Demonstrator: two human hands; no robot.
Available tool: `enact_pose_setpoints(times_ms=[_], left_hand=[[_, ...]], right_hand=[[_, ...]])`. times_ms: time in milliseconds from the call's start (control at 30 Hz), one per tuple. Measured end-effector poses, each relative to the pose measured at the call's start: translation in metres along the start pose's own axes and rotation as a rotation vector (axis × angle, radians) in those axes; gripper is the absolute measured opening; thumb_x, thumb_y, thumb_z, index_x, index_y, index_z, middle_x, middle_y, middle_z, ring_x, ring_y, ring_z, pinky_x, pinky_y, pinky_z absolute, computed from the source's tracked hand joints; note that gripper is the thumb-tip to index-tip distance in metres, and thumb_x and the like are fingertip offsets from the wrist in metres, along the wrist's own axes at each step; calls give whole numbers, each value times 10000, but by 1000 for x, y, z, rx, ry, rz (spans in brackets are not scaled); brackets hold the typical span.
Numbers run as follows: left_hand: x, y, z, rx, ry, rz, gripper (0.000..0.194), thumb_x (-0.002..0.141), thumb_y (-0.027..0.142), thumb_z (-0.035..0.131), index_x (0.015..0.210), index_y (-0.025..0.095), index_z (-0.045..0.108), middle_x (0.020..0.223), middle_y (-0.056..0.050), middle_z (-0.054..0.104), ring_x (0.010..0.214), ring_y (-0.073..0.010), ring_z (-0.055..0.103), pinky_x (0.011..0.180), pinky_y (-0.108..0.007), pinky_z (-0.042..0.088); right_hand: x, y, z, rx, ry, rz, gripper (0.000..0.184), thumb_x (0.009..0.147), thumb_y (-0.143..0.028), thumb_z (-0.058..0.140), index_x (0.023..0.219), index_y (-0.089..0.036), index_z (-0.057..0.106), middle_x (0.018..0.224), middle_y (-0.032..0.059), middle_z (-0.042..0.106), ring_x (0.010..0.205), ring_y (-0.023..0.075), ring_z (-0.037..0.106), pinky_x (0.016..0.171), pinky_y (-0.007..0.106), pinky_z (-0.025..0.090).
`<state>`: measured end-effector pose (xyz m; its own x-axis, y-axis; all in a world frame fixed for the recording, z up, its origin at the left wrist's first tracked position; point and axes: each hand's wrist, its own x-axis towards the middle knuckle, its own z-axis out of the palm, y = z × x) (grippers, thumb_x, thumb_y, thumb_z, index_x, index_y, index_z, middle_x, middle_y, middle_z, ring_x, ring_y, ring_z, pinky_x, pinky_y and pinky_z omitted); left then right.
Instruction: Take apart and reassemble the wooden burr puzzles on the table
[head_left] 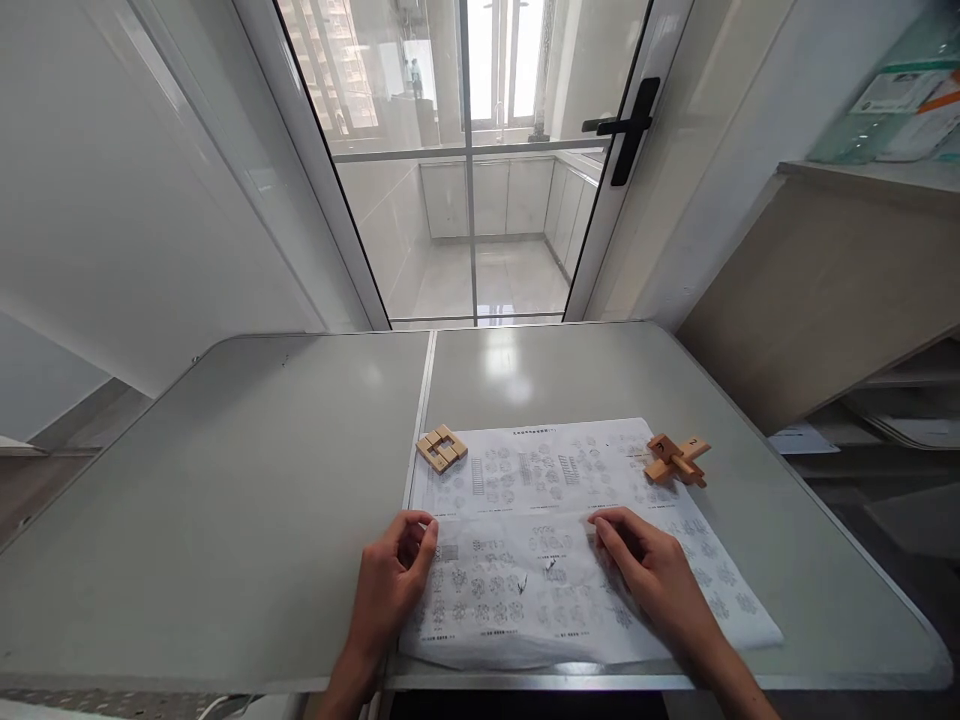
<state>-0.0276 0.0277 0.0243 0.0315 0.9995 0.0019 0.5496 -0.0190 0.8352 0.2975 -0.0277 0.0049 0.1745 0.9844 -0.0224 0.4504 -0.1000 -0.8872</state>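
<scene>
A large printed sheet [510, 530] covered in small diagrams lies on the grey table, creased across its middle. My left hand [394, 575] rests at the sheet's left edge, fingers curled loosely with the thumb near the index fingertip; nothing shows in it. On the sheet's right half, my right hand [649, 565] is curled in a similar way, and I see nothing held there. A flat wooden block puzzle [442, 449] sits on the upper left corner of the sheet. At the upper right corner stands a cross-shaped wooden interlocking puzzle [677, 460] with numbers on its pieces.
The grey table [225, 520] has a metal seam [425, 390] running front to back. Behind it is a glass door [472, 190] with a black handle [636, 130]. To the right stands a shelf unit [810, 280] with plastic-wrapped bottles [900, 110] on top.
</scene>
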Motion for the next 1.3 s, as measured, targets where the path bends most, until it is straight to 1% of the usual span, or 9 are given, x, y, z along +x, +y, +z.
enact_pose_setpoints(times_ms=[400, 800, 933, 1033, 1100, 1133, 1200, 1267, 1300], left_hand=[[-2, 5, 2, 42, -11, 24, 349, 958, 564, 595, 893, 233, 681, 660, 26, 606, 571, -154, 553, 553, -240, 460], [0, 3, 2, 60, -7, 33, 360, 964, 571, 592, 887, 234, 690, 657, 24, 613, 569, -157, 565, 548, -237, 459], [-1, 4, 2, 64, 2, 22, 366, 967, 577, 586, 893, 237, 697, 667, 23, 629, 570, -161, 580, 539, -236, 457], [-1, 3, 2, 58, 1, 26, 351, 968, 565, 592, 895, 238, 694, 661, 30, 626, 567, -156, 580, 549, -236, 460], [-2, 3, 2, 55, -2, 26, 342, 971, 557, 594, 894, 238, 692, 659, 33, 625, 564, -152, 577, 554, -236, 461], [-2, 2, 2, 53, -5, 26, 340, 973, 554, 593, 895, 238, 690, 658, 34, 624, 563, -151, 575, 556, -236, 461], [-2, 1, 2, 50, -9, 28, 336, 978, 547, 588, 895, 237, 688, 657, 33, 622, 567, -150, 573, 559, -236, 461], [-3, 0, 2, 47, -10, 30, 333, 983, 540, 585, 899, 235, 688, 662, 30, 623, 575, -150, 573, 563, -237, 462], [-3, -1, 2, 46, -9, 30, 332, 985, 538, 585, 903, 234, 688, 667, 28, 626, 580, -151, 575, 567, -238, 464]], right_hand=[[1, 8, 1, 26, -2, -5, 500, 1025, -649, 530, 991, -201, 749, 763, 50, 708, 632, 198, 612, 599, 297, 504], [-1, 7, 2, 35, -19, 12, 452, 1050, -605, 526, 1032, -207, 738, 803, 46, 697, 660, 192, 594, 606, 292, 485], [-1, 4, 1, 110, -23, 73, 485, 1013, -656, 565, 1017, -202, 738, 776, 36, 662, 618, 175, 545, 542, 278, 447], [2, 6, -4, 295, -4, 170, 466, 965, -657, 649, 1017, -201, 728, 763, 22, 640, 594, 162, 538, 517, 273, 459], [6, 7, -12, 503, 33, 242, 388, 938, -595, 719, 986, -210, 715, 769, 14, 633, 582, 154, 543, 487, 263, 476], [9, 8, -18, 645, 64, 284, 331, 948, -551, 723, 963, -221, 704, 750, 1, 611, 541, 138, 511, 442, 248, 460], [14, 10, -32, 1020, 44, 303, 196, 978, -430, 703, 934, -243, 660, 665, -44, 504, 461, 111, 421, 373, 210, 433], [19, 12, -44, 1319, 2, 320, 55, 999, -273, 683, 1010, -255, 632, 680, -66, 491, 449, 83, 415, 400, 148, 464], [22, 14, -49, 1422, -2, 335, 88, 998, -222, 681, 1062, -249, 627, 690, -73, 500, 446, 63, 427, 414, 112, 467]])
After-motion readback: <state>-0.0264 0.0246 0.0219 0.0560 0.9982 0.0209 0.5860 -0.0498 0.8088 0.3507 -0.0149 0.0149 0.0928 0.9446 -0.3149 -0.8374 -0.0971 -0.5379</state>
